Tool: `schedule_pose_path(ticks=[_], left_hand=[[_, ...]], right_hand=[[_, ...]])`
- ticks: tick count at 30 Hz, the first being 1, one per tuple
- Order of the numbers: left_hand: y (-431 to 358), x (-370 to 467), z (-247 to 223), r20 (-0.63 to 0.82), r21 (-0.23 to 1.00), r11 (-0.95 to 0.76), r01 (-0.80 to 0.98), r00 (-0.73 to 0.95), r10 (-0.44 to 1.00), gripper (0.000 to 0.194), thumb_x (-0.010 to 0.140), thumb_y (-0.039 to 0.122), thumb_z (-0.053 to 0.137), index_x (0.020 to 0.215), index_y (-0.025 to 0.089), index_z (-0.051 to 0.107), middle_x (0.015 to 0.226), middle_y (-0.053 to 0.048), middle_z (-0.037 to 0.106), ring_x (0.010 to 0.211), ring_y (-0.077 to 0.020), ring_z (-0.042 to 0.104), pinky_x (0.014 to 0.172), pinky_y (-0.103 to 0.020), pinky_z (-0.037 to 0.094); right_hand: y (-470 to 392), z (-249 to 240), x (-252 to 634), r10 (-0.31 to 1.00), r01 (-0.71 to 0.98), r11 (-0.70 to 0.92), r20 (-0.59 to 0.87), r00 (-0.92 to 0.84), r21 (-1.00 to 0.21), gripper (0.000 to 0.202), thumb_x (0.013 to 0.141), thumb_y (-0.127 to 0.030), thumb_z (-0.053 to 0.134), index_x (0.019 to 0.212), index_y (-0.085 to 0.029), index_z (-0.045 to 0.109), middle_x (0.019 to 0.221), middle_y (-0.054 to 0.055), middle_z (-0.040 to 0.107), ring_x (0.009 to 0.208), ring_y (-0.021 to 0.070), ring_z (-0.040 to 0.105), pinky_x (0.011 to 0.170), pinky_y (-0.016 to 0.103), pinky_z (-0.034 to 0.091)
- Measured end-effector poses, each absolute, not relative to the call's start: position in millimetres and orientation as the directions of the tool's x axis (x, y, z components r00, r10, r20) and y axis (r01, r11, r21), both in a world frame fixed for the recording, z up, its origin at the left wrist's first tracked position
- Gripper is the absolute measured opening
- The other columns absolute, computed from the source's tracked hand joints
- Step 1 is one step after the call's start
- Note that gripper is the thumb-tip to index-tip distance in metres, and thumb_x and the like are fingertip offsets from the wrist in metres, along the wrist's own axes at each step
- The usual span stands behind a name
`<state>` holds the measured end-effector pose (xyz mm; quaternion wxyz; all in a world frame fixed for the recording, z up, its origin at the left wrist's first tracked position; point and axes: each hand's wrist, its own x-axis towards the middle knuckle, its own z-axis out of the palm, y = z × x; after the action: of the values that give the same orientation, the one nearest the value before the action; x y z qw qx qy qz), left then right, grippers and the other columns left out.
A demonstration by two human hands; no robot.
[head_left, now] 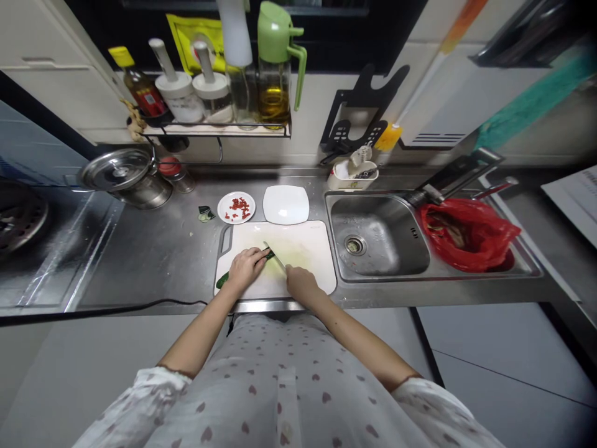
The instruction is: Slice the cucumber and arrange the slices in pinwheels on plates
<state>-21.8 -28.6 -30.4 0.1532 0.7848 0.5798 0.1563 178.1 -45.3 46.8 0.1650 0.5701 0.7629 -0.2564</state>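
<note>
On the white cutting board [312, 261] lies a dark green cucumber [222, 280], slanting under my left hand [247, 269]. My left fingers are bent over it and press it to the board; its right end shows past the fingertips. My right hand [302, 285] is closed around the handle of a kitchen knife [276, 257]. The narrow blade points up and left and stands right at the cucumber's end, close to my left fingertips. Behind the board are a white plate with chopped red pieces [224, 213] and a bare white rectangular plate [286, 205].
Right of the board is a steel sink [380, 236], with a red plastic bag [471, 233] beyond it. Green scraps [206, 214] lie near the round plate. A lidded pot [135, 180] and a red-capped jar [176, 174] stand back left, below a rack of seasonings [214, 129].
</note>
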Motion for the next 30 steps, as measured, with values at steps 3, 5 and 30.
schedule_pose_path(ticks=[3,5,30], left_hand=[[-28.9,-21.8,-29.9,0.072,0.422,-0.284,0.861,0.28,0.957,0.035,0.095,0.035,0.048,0.126,0.031,0.063,0.109,-0.005,0.066,0.097,-0.0197,0.059,0.087,-0.033,0.047],[-29.1,-21.6,-29.5,0.072,0.423,-0.284,0.86,0.28,0.957,0.034,0.095,0.035,0.049,0.126,0.031,0.063,0.108,-0.005,0.066,0.097,-0.0197,0.059,0.087,-0.033,0.047],[-29.6,-20.6,-26.5,0.051,0.41,-0.257,0.875,0.26,0.964,0.035,0.095,0.036,0.047,0.124,0.031,0.065,0.111,-0.004,0.066,0.098,-0.0204,0.059,0.088,-0.033,0.047]], right_hand=[[-42.6,42.1,174.8,0.791,0.952,0.223,-0.532,-0.302,-0.209,0.028,0.09,-0.009,0.038,0.113,-0.015,0.054,0.104,0.015,0.067,0.1,0.024,0.065,0.079,0.032,0.047],[-41.6,39.3,173.5,0.795,0.953,0.219,-0.528,-0.299,-0.211,0.028,0.09,-0.009,0.038,0.112,-0.016,0.054,0.103,0.015,0.067,0.099,0.0233,0.065,0.079,0.032,0.047],[-30.4,24.0,160.8,0.803,0.95,0.221,-0.511,-0.306,-0.222,0.03,0.089,-0.006,0.039,0.113,-0.015,0.054,0.102,0.014,0.069,0.102,0.023,0.066,0.08,0.03,0.048]])
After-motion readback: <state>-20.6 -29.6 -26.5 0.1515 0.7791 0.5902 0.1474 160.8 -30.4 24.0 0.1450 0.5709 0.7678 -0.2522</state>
